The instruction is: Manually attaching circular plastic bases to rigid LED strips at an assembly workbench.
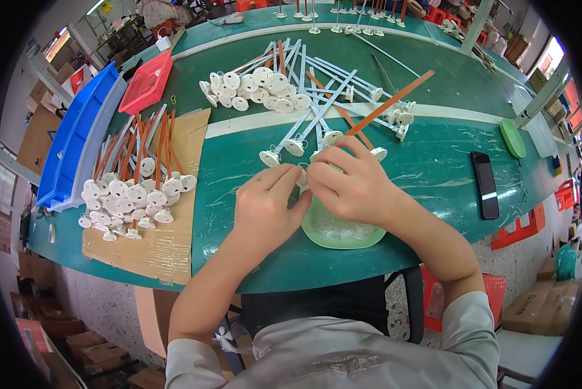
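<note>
My left hand and my right hand meet over the near middle of the table, fingers pinched together. Between their fingertips a small white piece shows, mostly hidden. An orange-brown strip slants up and right from behind my right hand's fingers; its lower end is hidden. Just under my right hand is a light green tray with small clear pieces in it. Beyond my hands lie several strips with white round bases, among them a white base near my left fingers.
A pile of white round bases with strips lies far centre, another on cardboard at left. A pink basket and a blue bin stand left. A phone and a green dish lie right.
</note>
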The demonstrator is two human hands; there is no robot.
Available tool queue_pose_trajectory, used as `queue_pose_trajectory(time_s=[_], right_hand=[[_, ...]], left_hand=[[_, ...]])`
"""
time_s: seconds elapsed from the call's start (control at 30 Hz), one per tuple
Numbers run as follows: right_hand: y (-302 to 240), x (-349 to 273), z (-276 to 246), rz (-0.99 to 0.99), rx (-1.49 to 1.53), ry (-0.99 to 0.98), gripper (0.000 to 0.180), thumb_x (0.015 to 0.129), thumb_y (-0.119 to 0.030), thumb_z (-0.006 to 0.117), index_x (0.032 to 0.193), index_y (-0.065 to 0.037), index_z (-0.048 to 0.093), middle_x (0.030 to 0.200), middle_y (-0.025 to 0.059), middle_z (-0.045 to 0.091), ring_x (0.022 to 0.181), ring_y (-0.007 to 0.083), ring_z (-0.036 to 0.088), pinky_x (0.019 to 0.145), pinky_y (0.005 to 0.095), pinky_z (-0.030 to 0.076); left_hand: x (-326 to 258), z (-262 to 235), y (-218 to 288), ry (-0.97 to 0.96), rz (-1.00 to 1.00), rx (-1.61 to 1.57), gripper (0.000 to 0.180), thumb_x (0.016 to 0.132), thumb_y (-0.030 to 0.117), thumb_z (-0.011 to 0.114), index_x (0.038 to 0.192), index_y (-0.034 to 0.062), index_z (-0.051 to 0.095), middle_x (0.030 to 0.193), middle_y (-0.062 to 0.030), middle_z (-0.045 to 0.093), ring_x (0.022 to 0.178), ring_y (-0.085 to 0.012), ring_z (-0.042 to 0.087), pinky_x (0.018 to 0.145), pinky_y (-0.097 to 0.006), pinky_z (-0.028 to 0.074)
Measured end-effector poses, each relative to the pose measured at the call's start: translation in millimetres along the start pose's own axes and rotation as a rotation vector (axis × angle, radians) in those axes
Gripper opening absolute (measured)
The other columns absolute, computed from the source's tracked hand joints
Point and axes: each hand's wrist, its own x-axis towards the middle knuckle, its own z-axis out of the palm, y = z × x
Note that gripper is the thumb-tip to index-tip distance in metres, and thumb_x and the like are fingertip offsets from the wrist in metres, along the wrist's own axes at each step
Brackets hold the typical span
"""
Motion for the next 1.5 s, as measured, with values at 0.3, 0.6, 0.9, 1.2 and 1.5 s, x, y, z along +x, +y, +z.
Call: queue_pose_trajectory(time_s=[0.3, 0.6, 0.9, 1.2, 1.5], right_hand=[[8.8, 3.7, -7.2, 0.023, 0.011, 0.121, 0.021, 0.060, -0.004, 0.069, 0.080, -0.002, 0.065, 0.088, 0.0081, 0.057, 0.079, 0.0253, 0.060, 0.070, 0.0381, 0.049], [24.7, -2.0, -13.6, 0.364, 0.112, 0.286, 0.014, 0.076, 0.002, 0.071, 0.086, 0.000, 0.062, 0.087, 0.0118, 0.059, 0.072, 0.0277, 0.060, 0.059, 0.0345, 0.047], [13.8, 4.5, -23.8, 0.636, 0.725, 0.099, 0.013, 0.081, -0.006, 0.071, 0.093, -0.006, 0.065, 0.093, 0.0062, 0.068, 0.078, 0.0180, 0.064, 0.062, 0.0293, 0.049], [11.5, 2.1, -23.2, 0.760, 0.867, -0.035, 0.013, 0.079, -0.009, 0.074, 0.091, -0.006, 0.069, 0.098, 0.0037, 0.069, 0.082, 0.0119, 0.064, 0.065, 0.0268, 0.049], [15.6, 0.5, -21.2, 0.939, 0.981, -0.095, 0.011, 0.081, -0.005, 0.067, 0.092, -0.005, 0.070, 0.098, 0.0018, 0.069, 0.084, 0.0087, 0.062, 0.066, 0.0237, 0.049]], left_hand=[[7.4, -4.7, -2.8, -0.006, -0.261, -0.158, 0.028, 0.069, 0.008, 0.082, 0.092, -0.0021, 0.072, 0.085, -0.0138, 0.072, 0.075, -0.0204, 0.072, 0.069, -0.031, 0.058], [7.4, -4.6, -10.9, -0.090, -0.704, -1.045, 0.026, 0.087, 0.000, 0.069, 0.112, -0.0058, 0.066, 0.105, -0.0152, 0.070, 0.093, -0.0196, 0.069, 0.086, -0.031, 0.057], [9.6, -5.6, -8.6, -0.198, -0.769, -1.380, 0.041, 0.089, -0.004, 0.065, 0.128, -0.0032, 0.054, 0.118, -0.0155, 0.064, 0.107, -0.0189, 0.064, 0.093, -0.033, 0.053], [7.9, -3.8, -8.6, -0.188, -0.751, -1.375, 0.039, 0.086, -0.009, 0.065, 0.123, -0.0044, 0.055, 0.120, -0.0171, 0.063, 0.111, -0.0211, 0.063, 0.097, -0.035, 0.052], [3.9, -1.0, -12.9, -0.193, -0.698, -1.348, 0.037, 0.088, -0.005, 0.065, 0.124, -0.0022, 0.055, 0.118, -0.0162, 0.064, 0.111, -0.0232, 0.063, 0.097, -0.039, 0.053]])
